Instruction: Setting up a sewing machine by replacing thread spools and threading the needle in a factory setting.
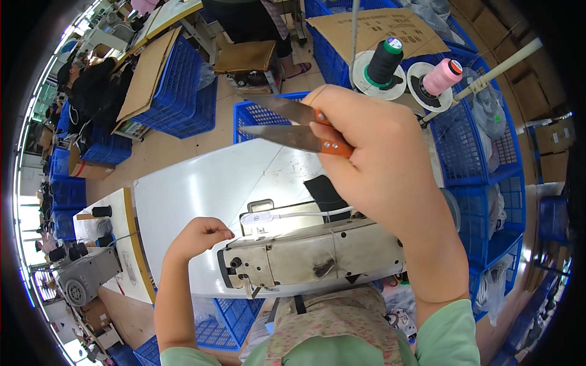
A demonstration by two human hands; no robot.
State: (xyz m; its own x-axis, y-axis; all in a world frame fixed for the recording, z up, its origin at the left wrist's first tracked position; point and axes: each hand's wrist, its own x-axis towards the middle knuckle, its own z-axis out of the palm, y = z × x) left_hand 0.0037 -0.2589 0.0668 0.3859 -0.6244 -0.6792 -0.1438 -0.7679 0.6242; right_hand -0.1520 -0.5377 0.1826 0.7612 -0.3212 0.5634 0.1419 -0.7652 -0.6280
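My right hand (381, 165) is raised close to the camera and grips orange-handled thread snips (293, 125), their two steel blades parted and pointing left. A thin thread (354, 36) runs up from just above that hand. My left hand (201, 235) is loosely curled with fingers together, resting at the left end of an off-white sewing machine (305, 256) on a white table (195, 189). A small lit lamp (262, 218) sits on the machine. I cannot tell whether the left fingers pinch a thread.
A dark green thread cone (384, 61) and a pink cone (442, 76) stand on a rack behind the machine. Blue plastic crates (470, 140) surround the table, one topped with cardboard (378, 30). Another sewing machine (85, 274) is at left; other people work at the far left.
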